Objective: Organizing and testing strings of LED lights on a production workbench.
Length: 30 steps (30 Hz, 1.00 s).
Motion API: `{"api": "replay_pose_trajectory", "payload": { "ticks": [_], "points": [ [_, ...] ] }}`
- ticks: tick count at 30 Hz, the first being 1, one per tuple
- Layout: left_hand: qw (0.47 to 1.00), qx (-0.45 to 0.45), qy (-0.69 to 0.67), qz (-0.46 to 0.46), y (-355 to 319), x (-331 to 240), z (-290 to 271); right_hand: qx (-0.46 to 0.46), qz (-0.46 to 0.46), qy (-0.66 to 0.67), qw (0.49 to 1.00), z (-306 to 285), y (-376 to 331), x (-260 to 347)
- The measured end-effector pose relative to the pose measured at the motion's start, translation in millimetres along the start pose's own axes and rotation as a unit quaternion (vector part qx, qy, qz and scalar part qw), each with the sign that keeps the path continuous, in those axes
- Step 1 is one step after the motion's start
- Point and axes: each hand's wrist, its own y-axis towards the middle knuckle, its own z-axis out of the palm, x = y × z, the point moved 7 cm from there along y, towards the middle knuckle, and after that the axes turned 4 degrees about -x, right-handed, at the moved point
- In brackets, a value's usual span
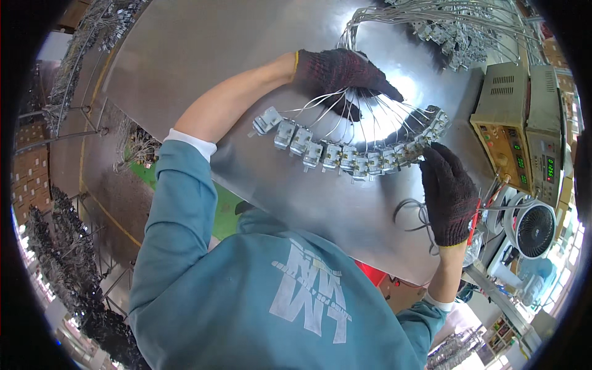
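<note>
My left hand (348, 77), in a dark knitted glove, is closed around a bundle of thin white wires (348, 37). Below it the wires fan out to a curved row of small silvery, box-shaped parts (312, 154), spread above the metal table (259, 185). At the right end of that row my right hand (449, 191), gloved alike, has its fingers drawn together, with the tips against the parts. What it pinches, if anything, is hidden. A thin red stick-like piece (473, 223) shows beside its wrist side; I cannot tell whether the hand holds it.
Two box-shaped instruments (502, 117) with lit green displays stand at the right table edge. Below them is a fan (533, 231), and a grey cable (414, 213) lies near my right hand. More wired parts (453, 40) are heaped at the far right. Racks (68, 80) stand left.
</note>
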Motion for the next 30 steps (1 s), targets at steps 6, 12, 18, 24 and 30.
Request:
{"api": "replay_pose_trajectory", "payload": {
  "ticks": [6,12,18,24,30],
  "points": [
    [0.999,-0.010,0.051,-0.007,10,-6,5,-0.029,0.001,0.007,1.000,3,-8,-19],
    [0.999,-0.023,0.034,-0.017,-3,-10,-1,-0.031,0.068,0.150,0.986,7,-11,-10],
    [0.998,-0.019,0.063,-0.014,-1,-8,1,0.021,-0.041,-0.015,0.999,2,-3,1],
    [0.996,-0.045,0.076,-0.001,1,-5,4,-0.006,0.037,0.080,0.996,5,-9,-7],
    [0.997,-0.033,0.067,-0.005,0,-7,2,-0.016,0.033,0.104,0.994,6,-8,10]
  ]
}}
